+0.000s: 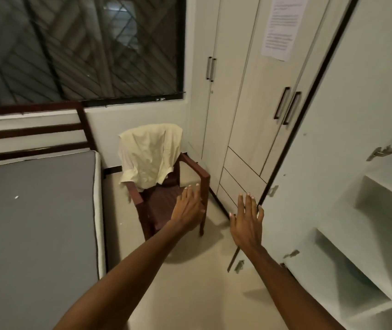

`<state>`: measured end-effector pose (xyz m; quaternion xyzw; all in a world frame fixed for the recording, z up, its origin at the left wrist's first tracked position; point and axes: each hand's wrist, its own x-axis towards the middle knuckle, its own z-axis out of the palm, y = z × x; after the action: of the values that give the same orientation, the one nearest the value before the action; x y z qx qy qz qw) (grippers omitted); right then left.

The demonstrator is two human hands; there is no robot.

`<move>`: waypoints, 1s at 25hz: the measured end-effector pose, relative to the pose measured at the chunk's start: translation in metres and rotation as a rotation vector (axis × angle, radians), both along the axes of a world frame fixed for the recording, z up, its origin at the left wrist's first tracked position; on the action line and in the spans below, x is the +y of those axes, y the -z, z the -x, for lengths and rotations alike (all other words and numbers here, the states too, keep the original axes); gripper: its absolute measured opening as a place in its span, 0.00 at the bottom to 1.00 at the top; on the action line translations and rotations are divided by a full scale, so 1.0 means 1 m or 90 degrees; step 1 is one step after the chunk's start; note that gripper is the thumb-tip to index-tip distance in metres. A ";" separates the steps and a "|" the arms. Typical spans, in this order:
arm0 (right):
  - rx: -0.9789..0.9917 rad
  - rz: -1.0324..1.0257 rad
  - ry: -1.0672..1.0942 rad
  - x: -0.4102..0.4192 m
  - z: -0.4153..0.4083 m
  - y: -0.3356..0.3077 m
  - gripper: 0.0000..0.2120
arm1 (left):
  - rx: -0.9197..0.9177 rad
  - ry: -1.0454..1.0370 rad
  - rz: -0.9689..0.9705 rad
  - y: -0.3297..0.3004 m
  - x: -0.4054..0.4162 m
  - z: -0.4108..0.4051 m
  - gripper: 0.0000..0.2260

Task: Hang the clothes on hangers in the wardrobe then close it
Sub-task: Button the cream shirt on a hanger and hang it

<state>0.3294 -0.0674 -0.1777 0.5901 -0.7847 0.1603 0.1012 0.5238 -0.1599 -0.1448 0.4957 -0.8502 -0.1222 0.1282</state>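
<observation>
A pale yellow shirt [149, 153] hangs over the back of a dark brown wooden chair [197, 173] in the corner. My left hand [188, 209] is stretched out flat in front of the chair seat, fingers straight, holding nothing. My right hand [247, 222] is also flat with fingers spread, next to the edge of the open white wardrobe door [347, 129]. The wardrobe [249, 96] has closed doors with dark handles further back. No hanger is visible.
A bed with a grey mattress [35, 210] fills the left side. White shelves [380, 248] show inside the open wardrobe at right. A barred window [78, 48] is behind the chair. A sheet of paper [283, 27] is stuck on a wardrobe door. Pale floor lies between bed and wardrobe.
</observation>
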 end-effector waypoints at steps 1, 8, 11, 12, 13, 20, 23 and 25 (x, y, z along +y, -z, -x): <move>-0.005 -0.006 -0.016 -0.012 -0.017 0.001 0.34 | 0.014 -0.036 -0.023 0.002 -0.007 -0.022 0.42; -0.027 -0.013 -0.137 -0.114 -0.103 0.005 0.34 | 0.028 -0.243 -0.093 0.023 -0.058 -0.138 0.43; -0.051 -0.031 -0.174 -0.160 -0.130 0.018 0.35 | 0.041 -0.277 -0.096 0.030 -0.089 -0.162 0.42; -0.058 -0.042 -0.187 -0.176 -0.137 0.024 0.34 | 0.046 -0.283 -0.098 0.034 -0.104 -0.166 0.41; -0.060 -0.048 -0.198 -0.193 -0.143 0.030 0.34 | 0.045 -0.292 -0.099 0.037 -0.119 -0.169 0.39; -0.089 -0.082 -0.266 -0.316 -0.150 0.060 0.33 | 0.058 -0.329 -0.167 0.056 -0.223 -0.170 0.30; -0.097 -0.105 -0.279 -0.362 -0.152 0.068 0.32 | 0.047 -0.341 -0.183 0.058 -0.258 -0.165 0.33; -0.101 -0.122 -0.284 -0.385 -0.155 0.075 0.32 | 0.054 -0.343 -0.198 0.061 -0.281 -0.165 0.34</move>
<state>0.4844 -0.4524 -0.2522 0.7410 -0.6523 0.1494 -0.0554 0.6886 -0.4405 -0.2062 0.7113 -0.6533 -0.2329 0.1143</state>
